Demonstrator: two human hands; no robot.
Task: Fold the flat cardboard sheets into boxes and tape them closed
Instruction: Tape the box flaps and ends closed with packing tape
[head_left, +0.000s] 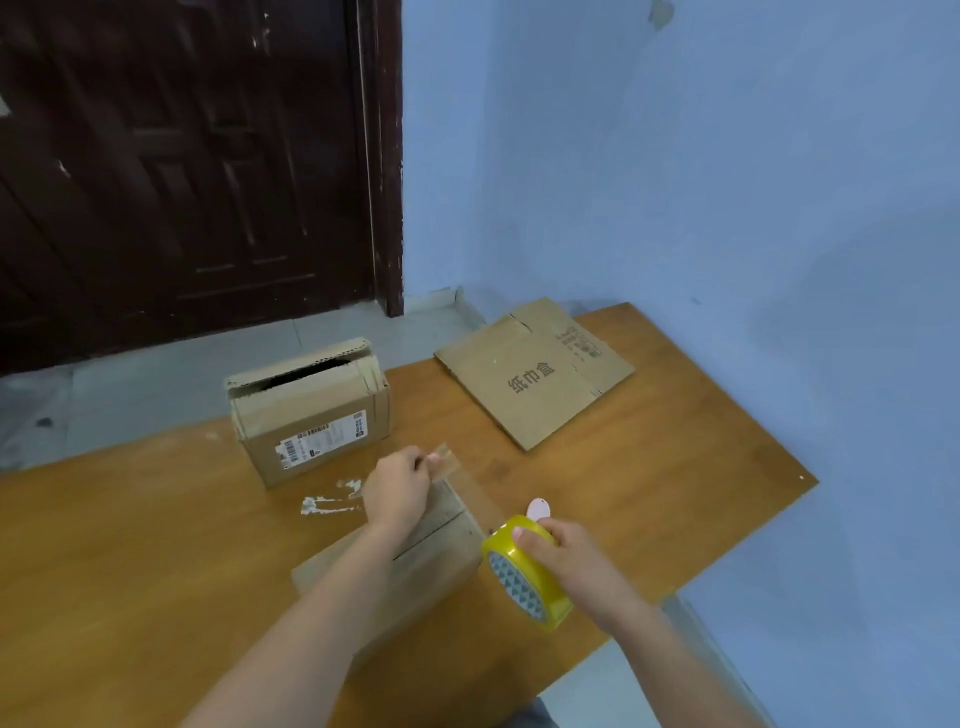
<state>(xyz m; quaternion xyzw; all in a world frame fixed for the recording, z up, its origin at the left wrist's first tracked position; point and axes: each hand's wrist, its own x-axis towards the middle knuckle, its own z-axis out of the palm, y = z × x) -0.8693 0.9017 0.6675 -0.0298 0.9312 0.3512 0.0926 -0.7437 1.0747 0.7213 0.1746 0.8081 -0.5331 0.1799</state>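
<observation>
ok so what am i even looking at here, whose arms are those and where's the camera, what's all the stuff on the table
There is no machine here: these are a person's two bare arms, filmed by one wide-angle camera worn on their head, looking forward and down.

The left hand pinches the free end of a clear tape strip. The right hand grips a yellowish roll of tape with its fingers, so the strip runs between the two hands.

Under the arms sits a cardboard box on the wooden table. Farther back stands a second box with a shipping label, its top flap partly open. To its right lies a flat cardboard sheet, not yet folded. White marks show on the tabletop.
</observation>
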